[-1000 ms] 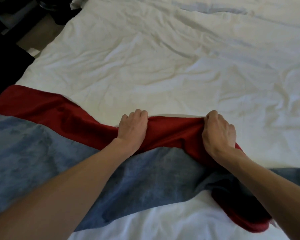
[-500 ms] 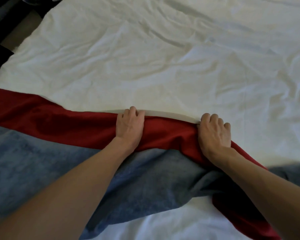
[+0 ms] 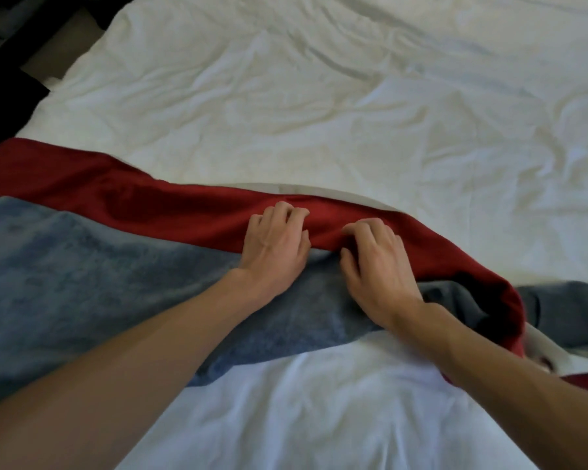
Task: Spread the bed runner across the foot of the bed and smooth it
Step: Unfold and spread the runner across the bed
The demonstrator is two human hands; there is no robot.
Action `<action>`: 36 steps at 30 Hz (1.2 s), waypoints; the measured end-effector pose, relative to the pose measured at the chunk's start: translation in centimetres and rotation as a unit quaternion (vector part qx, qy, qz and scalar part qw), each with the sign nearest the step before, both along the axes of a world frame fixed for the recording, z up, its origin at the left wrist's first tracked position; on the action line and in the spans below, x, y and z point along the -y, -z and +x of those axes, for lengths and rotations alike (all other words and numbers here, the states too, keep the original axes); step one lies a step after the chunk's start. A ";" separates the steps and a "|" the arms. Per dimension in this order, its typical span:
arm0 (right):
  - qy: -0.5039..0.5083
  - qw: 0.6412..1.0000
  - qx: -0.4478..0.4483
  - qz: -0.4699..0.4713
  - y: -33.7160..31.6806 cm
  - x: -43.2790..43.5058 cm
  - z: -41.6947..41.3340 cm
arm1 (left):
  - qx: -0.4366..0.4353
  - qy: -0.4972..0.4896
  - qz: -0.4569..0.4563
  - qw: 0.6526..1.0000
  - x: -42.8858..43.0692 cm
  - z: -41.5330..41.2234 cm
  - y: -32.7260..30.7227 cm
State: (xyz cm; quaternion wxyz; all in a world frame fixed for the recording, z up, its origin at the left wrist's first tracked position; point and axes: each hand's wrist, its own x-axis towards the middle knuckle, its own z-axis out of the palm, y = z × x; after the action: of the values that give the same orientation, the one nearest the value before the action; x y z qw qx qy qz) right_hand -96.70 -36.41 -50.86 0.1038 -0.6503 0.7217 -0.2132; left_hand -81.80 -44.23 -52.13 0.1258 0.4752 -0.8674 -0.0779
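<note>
Seen from above, looking down over a bed covered in rumpled white bedding. At 10 o'clock, a dark strip of floor beside the bed's edge, details too dim to tell.

Stretched across the lower half from 9 o'clock toward 3 o'clock, a bed runner with a red band along the far side and a blue-grey plush panel on the near side. Flat and fairly smooth at 9 o'clock; bunched and folded over itself toward 4 o'clock, with a dark hollow under the turned red edge there. White bedding visible both beyond the runner and nearer the viewer at 6 o'clock.

Just left of centre, left hand palm down on the runner, bare forearm reaching in from 7 o'clock, fingers curled with tips pressed into the red band; fabric pinched or merely pressed, cannot tell.

Just right of centre, close beside it but not touching, right hand also palm down, forearm entering from 4 o'clock, fingers bent and clawed over a raised ridge of red fabric, thumb tucked against the blue-grey panel, gathering the cloth loosely.
</note>
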 end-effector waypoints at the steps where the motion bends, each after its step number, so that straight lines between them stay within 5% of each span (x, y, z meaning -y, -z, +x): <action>1: -0.007 1.000 0.002 -0.007 0.0 -0.9 0.3 | 0.004 0.005 0.001 1.000 -0.8 0.4 0.1; 11: -0.009 0.997 -0.017 -0.081 1.4 -11.9 1.1 | -0.031 0.044 -0.006 0.999 -9.2 4.5 0.1; 15: 0.008 0.996 -0.085 -0.030 3.0 -15.0 2.2 | -0.064 0.113 -0.043 0.991 -12.3 5.7 0.7; 29: -0.031 0.946 -0.285 0.148 4.2 -12.2 2.4 | 0.144 0.014 -0.039 0.989 -11.0 3.7 3.0; 36: -0.005 0.958 -0.278 0.065 4.1 -11.9 1.9 | 0.169 0.049 -0.044 0.983 -12.5 4.4 3.3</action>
State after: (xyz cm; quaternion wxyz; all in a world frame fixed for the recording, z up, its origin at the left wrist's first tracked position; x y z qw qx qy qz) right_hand -94.80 -24.46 -54.91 -0.0575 -0.6795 0.7310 0.0240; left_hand -77.36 -31.72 -55.45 -0.0056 0.4323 -0.9010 0.0353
